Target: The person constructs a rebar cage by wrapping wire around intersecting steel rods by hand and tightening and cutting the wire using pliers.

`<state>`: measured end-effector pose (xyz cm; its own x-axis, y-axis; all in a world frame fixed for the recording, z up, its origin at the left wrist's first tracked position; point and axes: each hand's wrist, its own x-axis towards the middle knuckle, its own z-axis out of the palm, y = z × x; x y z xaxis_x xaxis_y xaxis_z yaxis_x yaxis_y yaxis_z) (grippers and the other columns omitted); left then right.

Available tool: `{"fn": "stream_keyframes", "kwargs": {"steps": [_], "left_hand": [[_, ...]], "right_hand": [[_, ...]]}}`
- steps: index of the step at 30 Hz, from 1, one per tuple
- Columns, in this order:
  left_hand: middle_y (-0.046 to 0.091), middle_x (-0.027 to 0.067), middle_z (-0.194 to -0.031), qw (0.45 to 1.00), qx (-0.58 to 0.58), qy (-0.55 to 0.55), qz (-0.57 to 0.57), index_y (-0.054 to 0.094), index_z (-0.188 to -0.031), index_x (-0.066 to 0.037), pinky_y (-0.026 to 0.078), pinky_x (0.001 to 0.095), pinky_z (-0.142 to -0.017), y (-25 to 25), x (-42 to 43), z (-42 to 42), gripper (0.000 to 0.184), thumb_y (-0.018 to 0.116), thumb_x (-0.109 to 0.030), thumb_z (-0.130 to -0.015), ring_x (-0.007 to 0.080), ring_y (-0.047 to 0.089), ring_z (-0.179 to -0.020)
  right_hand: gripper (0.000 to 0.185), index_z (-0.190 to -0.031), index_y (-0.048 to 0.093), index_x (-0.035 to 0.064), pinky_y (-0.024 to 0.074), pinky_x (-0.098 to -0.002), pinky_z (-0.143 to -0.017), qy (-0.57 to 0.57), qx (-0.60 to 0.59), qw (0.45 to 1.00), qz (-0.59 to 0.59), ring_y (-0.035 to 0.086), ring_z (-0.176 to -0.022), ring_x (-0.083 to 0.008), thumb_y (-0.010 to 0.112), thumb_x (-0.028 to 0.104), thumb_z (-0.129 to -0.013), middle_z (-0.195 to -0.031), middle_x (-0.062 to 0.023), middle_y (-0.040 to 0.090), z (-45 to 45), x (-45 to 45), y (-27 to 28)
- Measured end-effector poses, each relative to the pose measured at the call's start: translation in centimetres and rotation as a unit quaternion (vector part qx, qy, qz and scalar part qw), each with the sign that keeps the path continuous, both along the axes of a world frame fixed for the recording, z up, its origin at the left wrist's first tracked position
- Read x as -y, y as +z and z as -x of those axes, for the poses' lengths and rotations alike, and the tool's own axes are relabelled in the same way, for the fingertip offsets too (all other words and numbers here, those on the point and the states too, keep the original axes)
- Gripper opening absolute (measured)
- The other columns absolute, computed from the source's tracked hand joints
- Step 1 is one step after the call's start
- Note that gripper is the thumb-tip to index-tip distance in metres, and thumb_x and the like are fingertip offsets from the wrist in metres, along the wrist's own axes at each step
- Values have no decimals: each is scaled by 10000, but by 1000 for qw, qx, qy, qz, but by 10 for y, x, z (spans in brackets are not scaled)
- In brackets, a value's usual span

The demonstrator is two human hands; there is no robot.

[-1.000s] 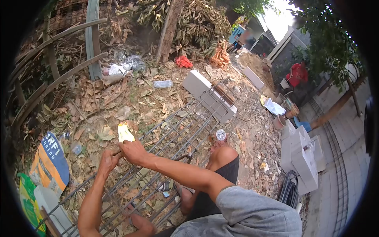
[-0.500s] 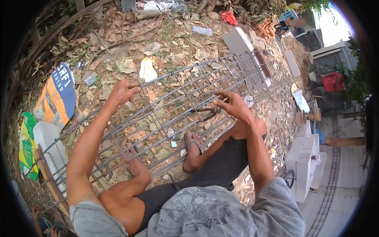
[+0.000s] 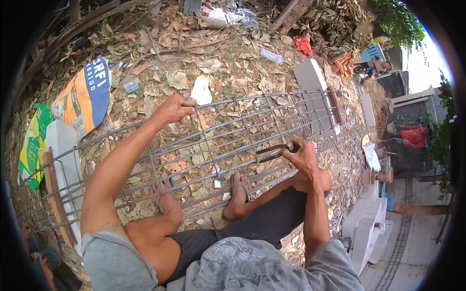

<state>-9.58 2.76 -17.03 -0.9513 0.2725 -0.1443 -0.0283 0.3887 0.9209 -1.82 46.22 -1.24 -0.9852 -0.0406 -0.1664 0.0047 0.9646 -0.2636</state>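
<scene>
A long rebar cage (image 3: 228,130) of thin steel bars and square ties lies across in front of my knees. My left hand (image 3: 174,109) is at its far top bar, fingers pinched near a tie; what they hold is too small to make out. On the right, my right hand (image 3: 302,156) is closed on the pivot end of dark pincers (image 3: 273,151), whose handles point left over the cage. White blocks stand at the cage's right end (image 3: 310,77) and left end (image 3: 65,145), with a wooden strip (image 3: 56,194) at the left.
Cement bags (image 3: 90,94) lie at the left, a red cloth (image 3: 304,45) at the back. White blocks (image 3: 366,213) and buckets (image 3: 385,174) are on the right. One person (image 3: 376,66) is far back, another (image 3: 412,137) right, and a third (image 3: 41,252) lower left.
My hands have parted from where they were together beyond the cage. My right hand has come down to the pincers lying on the bars and taken hold of them. The view has turned.
</scene>
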Motion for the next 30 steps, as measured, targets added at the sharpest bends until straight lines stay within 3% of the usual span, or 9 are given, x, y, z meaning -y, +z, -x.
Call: {"fn": "stream_keyframes", "kwargs": {"steps": [4, 7, 9, 12, 16, 18, 21, 25, 30], "left_hand": [[728, 166, -772, 999, -48, -19, 12, 750, -1148, 41, 559, 333, -553, -1, 5, 0, 384, 707, -251, -902, 178, 682, -565], [699, 142, -706, 999, -21, -22, 33, 759, -1130, 32, 570, 340, -595, 7, 6, -1, 381, 699, -264, -899, 178, 685, -563], [688, 126, -679, 999, -12, -33, 29, 762, -1126, 29, 569, 350, -632, 1, 3, 4, 392, 701, -280, -892, 179, 689, -563], [691, 134, -674, 999, -42, -6, 31, 777, -1124, -19, 562, 395, -652, 5, 6, -6, 380, 695, -301, -884, 190, 701, -581], [703, 152, -679, 998, -50, -1, 35, 783, -1107, -27, 552, 381, -629, 5, 7, -9, 358, 689, -287, -880, 205, 704, -589], [716, 149, -688, 998, -46, 2, 32, 790, -1089, -37, 558, 375, -645, 3, 7, -7, 331, 692, -267, -873, 206, 707, -592], [736, 137, -699, 1000, -24, 6, 14, 805, -1047, -61, 568, 374, -668, -2, 5, -6, 277, 694, -230, -859, 196, 715, -610], [686, 159, -630, 998, -47, 16, 28, 797, -1033, -26, 536, 409, -624, -4, 8, -9, 302, 701, -240, -844, 241, 679, -580], [692, 121, -627, 996, -62, 12, 57, 806, -1002, -73, 546, 403, -664, -2, 8, -10, 261, 713, -261, -846, 233, 681, -617]], "right_hand": [[288, -875, 716, -36, 495, -325, -678, 50, -109, 991, 50, 621, -709, -131, 772, 228, -775, -769, -95, 710, -10, -17, 84], [495, -1119, 654, -8, 529, -357, -836, 20, -232, 908, 347, 679, -833, -198, 770, 409, -879, -898, -126, 732, -9, 33, 123], [481, -1189, 597, 20, 534, -392, -899, 33, -149, 840, 521, 692, -855, -242, 665, 451, -986, -937, -137, 727, -3, 76, 96], [339, -1143, 590, 46, 553, -393, -810, 49, 105, 732, 672, 654, -756, -233, 503, 370, -1095, -812, -99, 666, 2, 111, 6], [310, -1275, 563, 34, 551, -336, -657, -34, 326, 797, 506, 616, -676, -188, 582, 236, -1040, -811, -72, 613, 3, 153, -11], [514, -1457, 488, 57, 550, -327, -646, -17, 383, 806, 451, 615, -682, -171, 634, 148, -972, -853, -66, 609, 22, 165, 10], [531, -1509, 483, 108, 551, -354, -667, -3, 440, 817, 372, 652, -699, -182, 614, 247, -1014, -867, -59, 651, 39, 172, 39], [445, -1433, 584, 106, 534, -427, -687, 240, 269, 933, -1, 659, -683, -214, 585, 314, -1040, -833, -91, 698, 81, 175, 39], [415, -1422, 602, 254, 553, -485, -713, 417, -52, 840, -342, 708, -754, -344, 503, 113, -1044, -990, -170, 704, 110, 252, 84]]}}
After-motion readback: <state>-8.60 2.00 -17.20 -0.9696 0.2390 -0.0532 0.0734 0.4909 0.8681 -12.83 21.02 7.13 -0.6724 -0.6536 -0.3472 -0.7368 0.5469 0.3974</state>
